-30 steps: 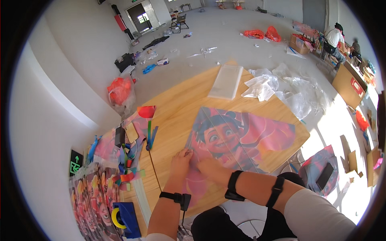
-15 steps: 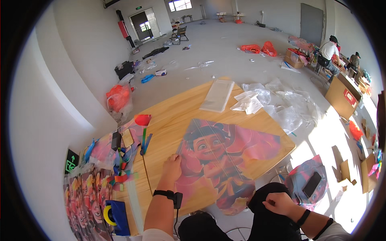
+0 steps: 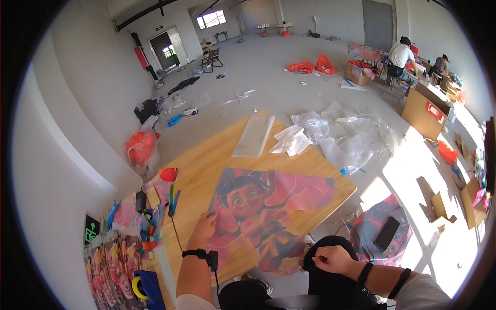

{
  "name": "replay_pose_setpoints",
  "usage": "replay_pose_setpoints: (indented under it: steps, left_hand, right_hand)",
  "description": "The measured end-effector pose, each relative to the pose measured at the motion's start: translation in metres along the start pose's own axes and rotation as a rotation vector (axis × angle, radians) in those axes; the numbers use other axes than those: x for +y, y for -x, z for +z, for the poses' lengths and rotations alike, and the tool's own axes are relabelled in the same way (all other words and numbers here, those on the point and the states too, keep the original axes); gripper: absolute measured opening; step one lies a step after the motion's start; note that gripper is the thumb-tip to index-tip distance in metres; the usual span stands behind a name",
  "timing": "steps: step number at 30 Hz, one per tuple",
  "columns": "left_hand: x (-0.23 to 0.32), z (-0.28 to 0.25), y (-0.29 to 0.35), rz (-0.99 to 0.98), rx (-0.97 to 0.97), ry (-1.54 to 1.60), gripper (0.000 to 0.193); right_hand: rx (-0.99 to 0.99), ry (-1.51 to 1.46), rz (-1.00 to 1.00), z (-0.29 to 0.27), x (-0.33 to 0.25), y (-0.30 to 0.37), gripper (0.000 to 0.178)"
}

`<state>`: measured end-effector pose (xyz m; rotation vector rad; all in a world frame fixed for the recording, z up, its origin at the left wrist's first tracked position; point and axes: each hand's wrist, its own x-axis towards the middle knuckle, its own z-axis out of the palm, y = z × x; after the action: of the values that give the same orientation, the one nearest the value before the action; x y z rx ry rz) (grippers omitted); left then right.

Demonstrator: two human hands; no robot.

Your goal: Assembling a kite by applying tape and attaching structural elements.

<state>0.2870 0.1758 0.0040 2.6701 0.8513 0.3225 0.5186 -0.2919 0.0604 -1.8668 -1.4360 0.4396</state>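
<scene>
A colourful kite (image 3: 258, 206), printed with a cartoon figure and crossed by thin rods, lies flat on the wooden table (image 3: 206, 160). Its lower end reaches past the table's near edge, towards my knees. My left hand (image 3: 205, 227) is at the kite's left edge, with its fingers curled in on that edge. Resting on my dark-trousered right knee, my right hand (image 3: 332, 259) is closed in a loose fist, and nothing shows in it. Both wrists wear black bands.
A clear plastic case (image 3: 254, 135) and crumpled white paper (image 3: 291, 140) lie at the table's far side. Ribbons, tape (image 3: 138, 287) and stacked printed sheets (image 3: 111, 274) are at the left. A phone (image 3: 386, 233) lies on a printed-covered stool at right. Two people sit far right.
My view has turned slightly right and up, so the scene sits further left and lower. My left hand stays at the kite's edge, and my right hand stays on my knee.
</scene>
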Motion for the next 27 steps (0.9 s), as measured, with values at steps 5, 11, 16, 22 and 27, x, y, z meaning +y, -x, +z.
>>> replay_pose_setpoints:
  steps: [5,11,16,22,27]
  left_hand:
    - [0.005,-0.027,0.046,-0.031,0.311,0.254,0.038]
    - [0.033,-0.074,0.176,-0.194,0.564,0.244,0.037]
    - [0.016,-0.093,0.324,-0.588,0.85,0.152,0.034]
    - [-0.032,-0.085,0.438,-0.861,1.099,-0.1,0.032]
    - [-0.078,-0.1,0.458,-1.034,1.178,0.005,0.025]
  right_hand:
    - [-0.024,-0.032,0.011,0.007,-0.007,0.001,0.021]
    - [0.015,0.038,-0.028,0.014,-0.006,0.006,0.022]
    - [0.008,-0.019,-0.006,0.02,-0.005,0.011,0.02]
    - [0.078,-0.004,0.028,0.028,-0.008,0.017,0.019]
    - [0.111,0.047,0.028,0.028,0.01,0.026,0.019]
